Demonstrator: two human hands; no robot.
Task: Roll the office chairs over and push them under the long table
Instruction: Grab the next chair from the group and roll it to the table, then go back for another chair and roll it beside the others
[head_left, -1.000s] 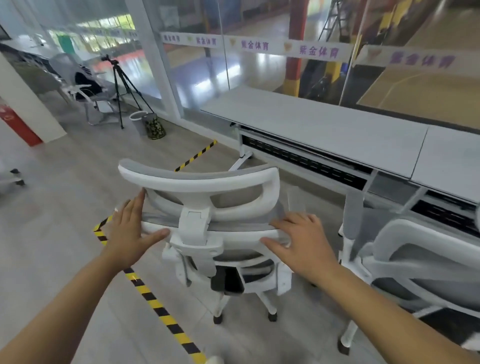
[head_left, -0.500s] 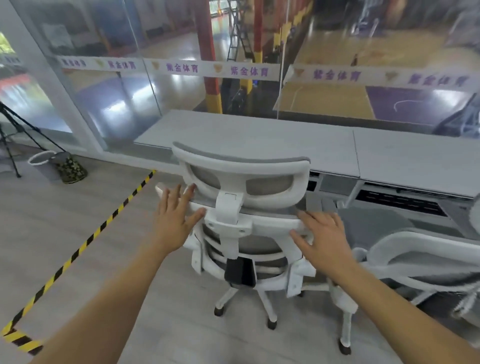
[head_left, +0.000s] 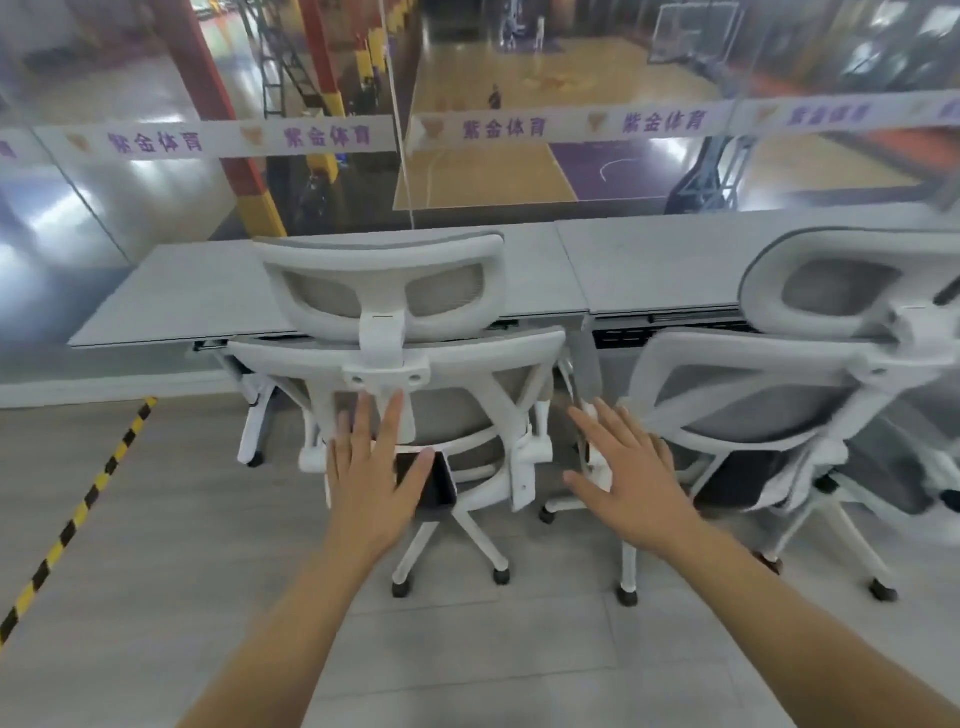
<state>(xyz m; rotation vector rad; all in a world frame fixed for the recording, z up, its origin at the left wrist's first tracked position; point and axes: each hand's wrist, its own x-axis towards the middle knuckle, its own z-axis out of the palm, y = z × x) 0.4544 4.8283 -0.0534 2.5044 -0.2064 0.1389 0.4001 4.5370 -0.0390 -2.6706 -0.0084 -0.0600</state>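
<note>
A white office chair (head_left: 395, 358) with grey mesh back and headrest stands in front of me, its seat tucked under the long grey table (head_left: 171, 296). My left hand (head_left: 374, 467) hovers open in front of the chair's lower back, fingers spread, holding nothing. My right hand (head_left: 628, 473) is open too, in the gap between this chair and a second white chair (head_left: 800, 384) on the right. That second chair also faces the table. Neither hand grips anything.
A glass wall (head_left: 467, 171) with a banner of purple lettering runs behind the table. A yellow and black tape line (head_left: 78, 514) crosses the floor at the left. Grey floor lies behind both chairs.
The chair has rolled forward until its seat is under the table. Both hands have come off its backrest and now hang open behind it. The view has swung to face the table squarely.
</note>
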